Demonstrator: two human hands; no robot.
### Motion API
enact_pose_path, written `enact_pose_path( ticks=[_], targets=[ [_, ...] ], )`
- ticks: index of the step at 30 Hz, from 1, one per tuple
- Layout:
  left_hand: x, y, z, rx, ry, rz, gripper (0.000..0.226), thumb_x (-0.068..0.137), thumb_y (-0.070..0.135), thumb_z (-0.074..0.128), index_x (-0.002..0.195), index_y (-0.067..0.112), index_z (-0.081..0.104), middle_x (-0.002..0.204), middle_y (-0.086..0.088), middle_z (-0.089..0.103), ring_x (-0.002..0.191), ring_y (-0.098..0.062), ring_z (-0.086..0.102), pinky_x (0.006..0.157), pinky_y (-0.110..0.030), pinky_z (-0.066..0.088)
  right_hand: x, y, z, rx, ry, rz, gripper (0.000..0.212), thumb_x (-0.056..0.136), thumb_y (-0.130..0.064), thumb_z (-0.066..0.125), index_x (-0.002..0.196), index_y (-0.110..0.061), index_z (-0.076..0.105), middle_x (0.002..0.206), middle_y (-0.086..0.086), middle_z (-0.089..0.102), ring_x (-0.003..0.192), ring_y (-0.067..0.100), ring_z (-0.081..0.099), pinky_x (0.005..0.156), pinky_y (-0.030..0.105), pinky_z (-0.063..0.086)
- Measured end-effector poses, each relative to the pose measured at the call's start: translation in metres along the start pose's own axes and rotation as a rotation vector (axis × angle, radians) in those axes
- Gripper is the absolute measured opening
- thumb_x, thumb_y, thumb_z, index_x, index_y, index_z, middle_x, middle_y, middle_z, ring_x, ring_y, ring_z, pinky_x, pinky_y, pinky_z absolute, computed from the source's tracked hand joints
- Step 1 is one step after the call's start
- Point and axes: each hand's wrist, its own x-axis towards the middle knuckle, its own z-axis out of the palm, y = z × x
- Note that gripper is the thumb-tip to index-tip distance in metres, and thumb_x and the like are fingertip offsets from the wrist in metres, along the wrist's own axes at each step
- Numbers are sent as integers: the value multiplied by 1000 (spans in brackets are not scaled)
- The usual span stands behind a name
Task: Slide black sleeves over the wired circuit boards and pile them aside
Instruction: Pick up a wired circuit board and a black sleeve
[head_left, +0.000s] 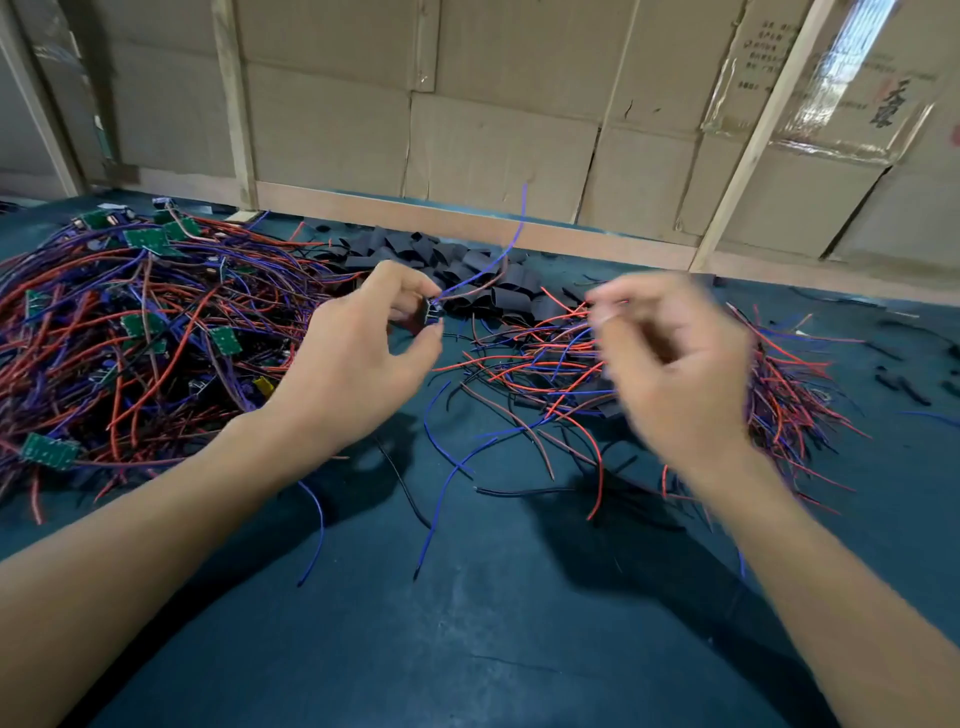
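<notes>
My left hand (363, 338) pinches a small wired circuit board (432, 313) between thumb and fingers; its blue and red wires (498, 260) arch up and away to the right. My right hand (670, 353) is blurred above the right-hand pile, fingers curled; whether it holds anything cannot be told. A heap of black sleeves (457, 270) lies just behind both hands. To the left sprawls a big tangle of bare green boards with red and purple wires (130, 332). On the right lies a pile of sleeved boards with wires (675, 374).
The work surface is a dark teal mat (467, 623). Loose blue, red and black wires (467, 452) trail across its middle. A wooden ledge and cardboard wall (493, 145) close off the back. Scattered black scraps (904, 384) lie at far right.
</notes>
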Motion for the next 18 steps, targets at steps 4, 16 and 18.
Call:
enact_pose_path(
  ticks=[4,16,18],
  targets=[
    [-7,12,9,-394,-92,-57,32,91,20,75,116,26,55,81,6,72,76,-14,68,75,-25,49,-28,-3,40,89,-299,312,25,87,-37,72,108,-25,76,83,-9,72,63,7,59,63,20,47],
    [-15,21,11,-267,-314,144,28,99,28,64,121,26,49,91,12,74,69,-16,69,68,-22,51,-18,-5,37,419,-188,552,10,94,-16,72,96,-18,82,102,-1,77,80,19,70,59,34,59],
    [-2,12,3,-157,-297,270,15,101,30,60,109,17,63,83,3,70,72,-16,66,68,-27,51,-12,-4,34,549,-80,635,15,93,-7,65,90,-12,79,91,5,76,75,23,69,65,36,59]
  ],
)
